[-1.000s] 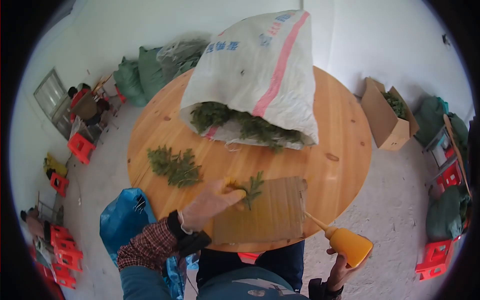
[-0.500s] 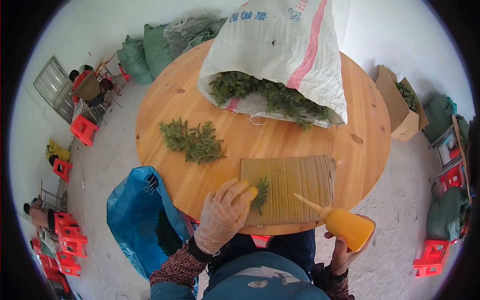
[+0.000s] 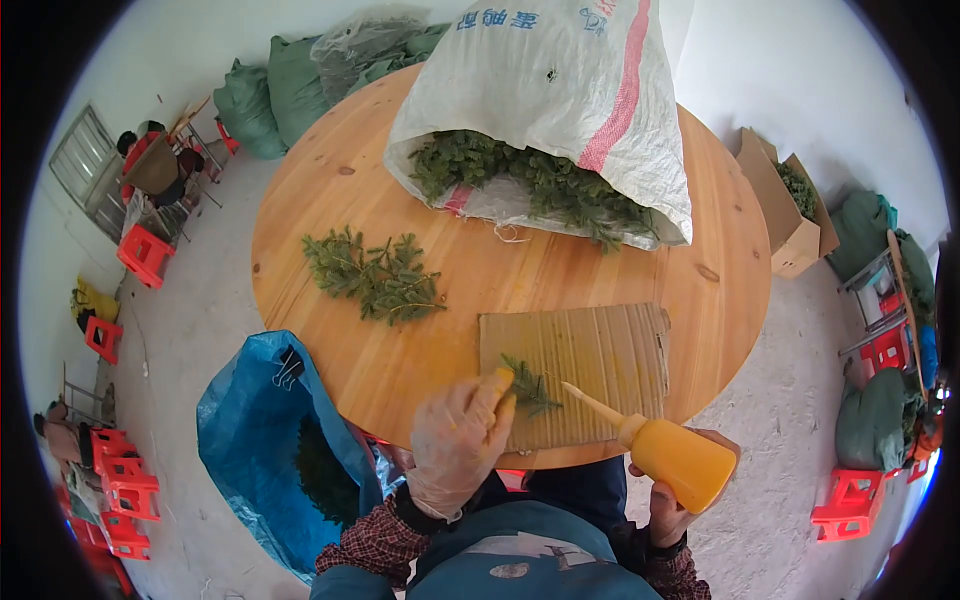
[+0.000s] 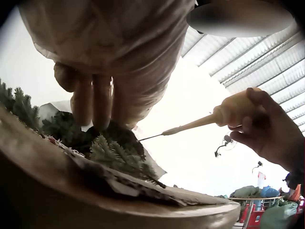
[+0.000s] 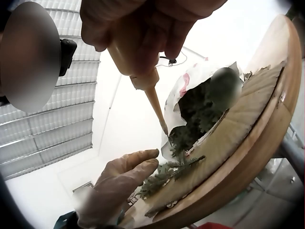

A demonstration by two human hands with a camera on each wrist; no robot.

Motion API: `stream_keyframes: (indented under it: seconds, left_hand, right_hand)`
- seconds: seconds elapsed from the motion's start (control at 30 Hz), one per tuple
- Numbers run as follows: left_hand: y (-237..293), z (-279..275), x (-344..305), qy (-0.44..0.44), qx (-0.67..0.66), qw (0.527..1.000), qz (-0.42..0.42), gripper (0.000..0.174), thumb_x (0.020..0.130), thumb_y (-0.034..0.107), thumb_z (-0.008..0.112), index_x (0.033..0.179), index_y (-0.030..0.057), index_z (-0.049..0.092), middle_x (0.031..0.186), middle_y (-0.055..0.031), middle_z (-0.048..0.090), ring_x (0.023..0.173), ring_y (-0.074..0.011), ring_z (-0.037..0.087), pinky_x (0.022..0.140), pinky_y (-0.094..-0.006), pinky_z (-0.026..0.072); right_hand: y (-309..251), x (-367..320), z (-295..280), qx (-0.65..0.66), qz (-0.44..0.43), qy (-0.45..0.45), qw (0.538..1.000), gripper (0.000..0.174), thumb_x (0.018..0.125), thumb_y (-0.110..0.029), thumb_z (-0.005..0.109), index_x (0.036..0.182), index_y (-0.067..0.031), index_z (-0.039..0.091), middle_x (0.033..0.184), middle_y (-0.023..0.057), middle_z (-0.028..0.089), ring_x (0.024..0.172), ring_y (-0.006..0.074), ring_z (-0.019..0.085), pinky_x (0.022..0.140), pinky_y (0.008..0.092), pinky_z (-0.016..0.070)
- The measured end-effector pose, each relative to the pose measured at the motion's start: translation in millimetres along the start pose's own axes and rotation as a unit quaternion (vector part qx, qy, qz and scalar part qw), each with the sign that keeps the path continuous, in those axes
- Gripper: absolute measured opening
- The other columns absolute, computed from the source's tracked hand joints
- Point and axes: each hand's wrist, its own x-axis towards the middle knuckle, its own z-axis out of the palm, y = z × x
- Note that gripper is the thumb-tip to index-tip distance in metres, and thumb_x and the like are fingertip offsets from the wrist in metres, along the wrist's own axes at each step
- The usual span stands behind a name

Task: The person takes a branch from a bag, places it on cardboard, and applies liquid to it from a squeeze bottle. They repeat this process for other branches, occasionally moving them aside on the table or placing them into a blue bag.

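My gloved left hand point(image 3: 460, 440) is at the cardboard's point(image 3: 600, 350) left side, its fingers extended close to a small green sprig point(image 3: 532, 388); whether they touch it is unclear. The sprig lies on the cardboard with its stem end to the right. In my bare right hand point(image 3: 680, 500) I grip a yellow squeeze bottle point(image 3: 685, 462), tilted with its long nozzle pointing left, the tip just above the sprig's right end. In the right wrist view the gloved hand point(image 5: 116, 183) has nothing visible between thumb and finger, beside the sprig point(image 5: 174, 171). Yellow stains mark its fingertips.
A white woven sack point(image 3: 540, 90) full of greenery stands at the back of the round wooden table point(image 3: 725, 330). Loose sprigs point(image 3: 375, 280) lie left of centre. An open blue bag point(image 3: 250, 430) hangs at the left edge. Red stools point(image 3: 145, 255) and a carton point(image 3: 790, 220) stand beyond.
The sprig, between my left fingers and upright earlier, has turned so its stem end points right. My right hand has brought the bottle's nozzle leftward over the cardboard to the sprig.
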Motion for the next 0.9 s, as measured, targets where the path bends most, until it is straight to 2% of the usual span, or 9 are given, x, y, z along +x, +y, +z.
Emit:
stream_keyframes:
  seconds: [0.17, 0.3, 0.57, 0.9]
  left_hand:
    - [0.0, 0.0, 15.6, 0.041, 0.039, 0.997, 0.048, 0.033, 0.082, 0.013, 0.072, 0.115, 0.0099, 0.068, 0.115, -0.0064, 0.066, 0.111, -0.0256, 0.059, 0.089, -0.0434, 0.0439]
    - [-7.9, 15.1, 3.6, -0.02, 0.036, 0.997, 0.067, 0.032, 0.082, 0.011, 0.072, 0.114, 0.0097, 0.069, 0.121, -0.0053, 0.066, 0.118, -0.0243, 0.057, 0.095, -0.0422, 0.0416]
    - [-10.1, 21.5, 0.4, -0.004, 0.031, 0.997, 0.068, 0.031, 0.08, 0.01, 0.072, 0.111, 0.0092, 0.07, 0.12, -0.0044, 0.066, 0.115, -0.0232, 0.058, 0.096, -0.0404, 0.0403]
    - [-9.2, 22.3, 1.5, -0.001, 0.023, 0.998, 0.063, 0.029, 0.08, 0.009, 0.072, 0.109, 0.0093, 0.07, 0.117, -0.0045, 0.066, 0.112, -0.0233, 0.059, 0.095, -0.0406, 0.0405]
  right_hand:
    - [10.7, -2.8, 1.4, -0.033, -0.034, -0.017, 0.999, 0.088, 0.068, -0.045, 0.089, 0.127, -0.0025, 0.038, 0.111, 0.0171, 0.058, 0.101, 0.0274, 0.063, 0.088, 0.0394, 0.053]
    - [20.8, 0.1, -2.1, -0.082, -0.08, -0.052, 0.992, 0.088, 0.066, -0.043, 0.09, 0.127, -0.0036, 0.04, 0.112, 0.0185, 0.06, 0.101, 0.0278, 0.063, 0.091, 0.0402, 0.0508]
    - [20.2, 3.3, 5.9, -0.076, -0.107, -0.084, 0.988, 0.083, 0.069, -0.041, 0.09, 0.124, -0.0043, 0.04, 0.112, 0.0198, 0.062, 0.1, 0.028, 0.063, 0.091, 0.0404, 0.0515]
    - [21.3, 4.5, 11.0, -0.067, -0.097, -0.091, 0.989, 0.081, 0.07, -0.039, 0.09, 0.124, -0.0042, 0.04, 0.113, 0.0183, 0.063, 0.099, 0.0277, 0.064, 0.09, 0.0394, 0.0521]
